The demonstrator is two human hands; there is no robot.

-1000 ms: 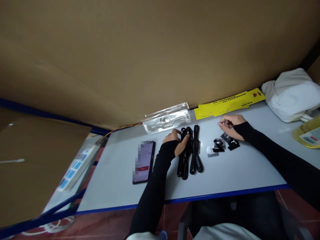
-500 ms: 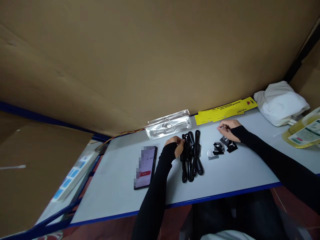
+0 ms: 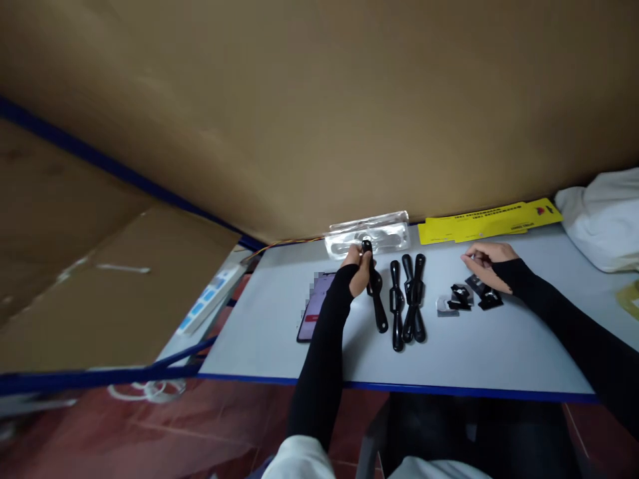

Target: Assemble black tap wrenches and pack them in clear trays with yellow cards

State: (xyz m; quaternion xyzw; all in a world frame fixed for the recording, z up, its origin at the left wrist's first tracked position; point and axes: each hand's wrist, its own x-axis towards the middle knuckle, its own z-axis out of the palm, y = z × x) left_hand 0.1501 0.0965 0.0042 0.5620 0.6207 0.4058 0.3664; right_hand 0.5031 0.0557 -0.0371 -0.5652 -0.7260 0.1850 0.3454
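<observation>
A black two-handled tool (image 3: 378,293) is gripped near its upper end by my left hand (image 3: 358,269), apart from several similar black tools (image 3: 397,306) lying just to its right on the grey table (image 3: 259,313). My right hand (image 3: 486,258) rests above some small dark metal pieces in clear bags (image 3: 460,298), its fingers curled; whatever they hold, if anything, is too small to make out. Behind my left hand lie clear plastic blister shells (image 3: 394,234). Yellow printed cards (image 3: 489,223) are stacked at the table's back edge.
A phone (image 3: 315,309) lies partly behind my left forearm. At the back right sits a white cloth bundle (image 3: 602,219), with a yellow bottle (image 3: 630,298) at the frame edge. A power strip (image 3: 212,298) is on the left. Cardboard walls (image 3: 349,113) enclose the table.
My left hand has lifted one black tool away from the bunch, up and to the left. The view has shifted left, and my right hand looks much the same.
</observation>
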